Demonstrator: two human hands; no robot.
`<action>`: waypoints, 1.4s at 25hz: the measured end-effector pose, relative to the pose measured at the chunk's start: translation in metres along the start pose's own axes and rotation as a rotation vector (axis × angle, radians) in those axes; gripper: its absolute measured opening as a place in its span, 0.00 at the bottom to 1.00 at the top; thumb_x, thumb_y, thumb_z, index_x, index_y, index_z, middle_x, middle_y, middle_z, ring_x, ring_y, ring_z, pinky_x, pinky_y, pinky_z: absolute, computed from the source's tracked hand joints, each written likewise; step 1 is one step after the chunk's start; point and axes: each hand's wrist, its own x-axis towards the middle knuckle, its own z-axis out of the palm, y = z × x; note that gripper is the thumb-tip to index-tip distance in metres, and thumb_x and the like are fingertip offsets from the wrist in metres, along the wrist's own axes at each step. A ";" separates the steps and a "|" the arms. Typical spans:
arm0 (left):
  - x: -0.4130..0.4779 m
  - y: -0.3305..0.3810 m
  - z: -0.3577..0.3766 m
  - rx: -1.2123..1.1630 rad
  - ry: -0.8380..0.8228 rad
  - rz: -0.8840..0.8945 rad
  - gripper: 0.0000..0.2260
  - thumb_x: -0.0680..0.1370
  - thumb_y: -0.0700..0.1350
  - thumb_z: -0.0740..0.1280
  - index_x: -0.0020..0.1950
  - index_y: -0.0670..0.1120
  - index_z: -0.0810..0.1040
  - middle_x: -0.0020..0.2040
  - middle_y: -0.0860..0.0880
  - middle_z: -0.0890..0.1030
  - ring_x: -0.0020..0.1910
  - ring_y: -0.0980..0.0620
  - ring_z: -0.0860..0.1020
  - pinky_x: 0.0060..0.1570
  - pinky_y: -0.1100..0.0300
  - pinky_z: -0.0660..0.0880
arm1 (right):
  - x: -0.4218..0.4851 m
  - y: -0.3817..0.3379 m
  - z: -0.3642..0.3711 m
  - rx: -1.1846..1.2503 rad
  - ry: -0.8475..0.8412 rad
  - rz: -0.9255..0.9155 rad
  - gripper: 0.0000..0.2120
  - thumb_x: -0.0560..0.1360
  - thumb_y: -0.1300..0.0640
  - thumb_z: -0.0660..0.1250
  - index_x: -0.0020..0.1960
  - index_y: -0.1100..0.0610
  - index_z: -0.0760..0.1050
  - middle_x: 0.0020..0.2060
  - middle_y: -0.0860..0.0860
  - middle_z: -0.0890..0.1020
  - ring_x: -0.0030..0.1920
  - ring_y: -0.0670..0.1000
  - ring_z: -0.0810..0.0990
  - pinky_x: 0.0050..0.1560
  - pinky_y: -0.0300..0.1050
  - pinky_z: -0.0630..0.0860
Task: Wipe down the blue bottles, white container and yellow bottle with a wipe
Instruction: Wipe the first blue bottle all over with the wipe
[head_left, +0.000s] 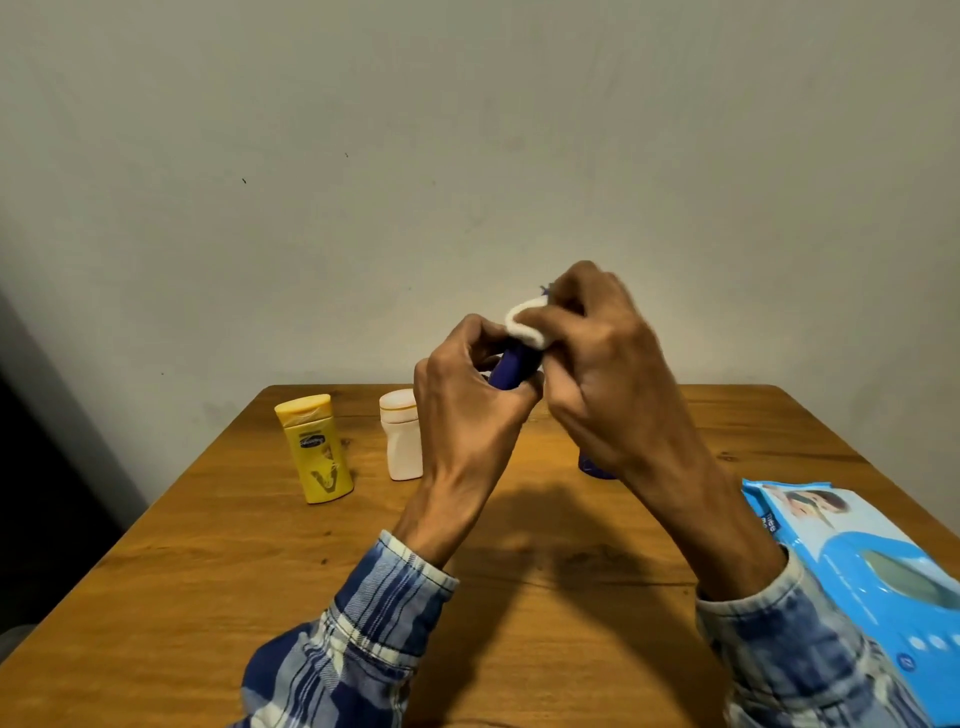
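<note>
My left hand (467, 410) grips a dark blue bottle (510, 368) lifted above the table, its fingers curled round the lower part. My right hand (602, 364) pinches a white wipe (524, 323) and wraps it round the bottle's upper end, hiding the top. A yellow bottle (316, 447) stands cap-down at the left of the table. A white container (401, 434) stands just right of it, partly behind my left hand. A second blue bottle (592, 465) shows only as a sliver behind my right wrist.
A blue pack of wipes (862, 577) lies at the table's right edge by my right sleeve. The wooden table (218, 587) stands against a plain grey wall. A dark gap lies to the table's left.
</note>
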 end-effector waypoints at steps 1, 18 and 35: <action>0.000 0.000 0.000 -0.006 -0.009 -0.017 0.14 0.69 0.37 0.79 0.53 0.43 0.81 0.46 0.51 0.85 0.45 0.57 0.84 0.46 0.64 0.82 | 0.001 0.006 -0.004 0.057 0.022 0.025 0.12 0.74 0.63 0.62 0.52 0.59 0.83 0.47 0.52 0.73 0.49 0.51 0.74 0.45 0.44 0.76; 0.013 -0.002 -0.009 -0.656 -0.328 -0.510 0.17 0.76 0.35 0.72 0.65 0.40 0.80 0.56 0.44 0.87 0.54 0.50 0.85 0.49 0.58 0.82 | 0.001 0.031 -0.001 0.836 0.152 0.359 0.11 0.79 0.70 0.65 0.52 0.56 0.80 0.49 0.50 0.84 0.51 0.50 0.83 0.47 0.42 0.82; 0.008 -0.001 -0.010 -0.412 -0.133 -0.254 0.18 0.72 0.36 0.78 0.61 0.44 0.83 0.53 0.49 0.87 0.52 0.50 0.86 0.52 0.56 0.83 | -0.002 0.013 0.001 -0.034 0.114 -0.052 0.17 0.76 0.60 0.59 0.60 0.61 0.80 0.54 0.59 0.76 0.55 0.55 0.76 0.53 0.43 0.78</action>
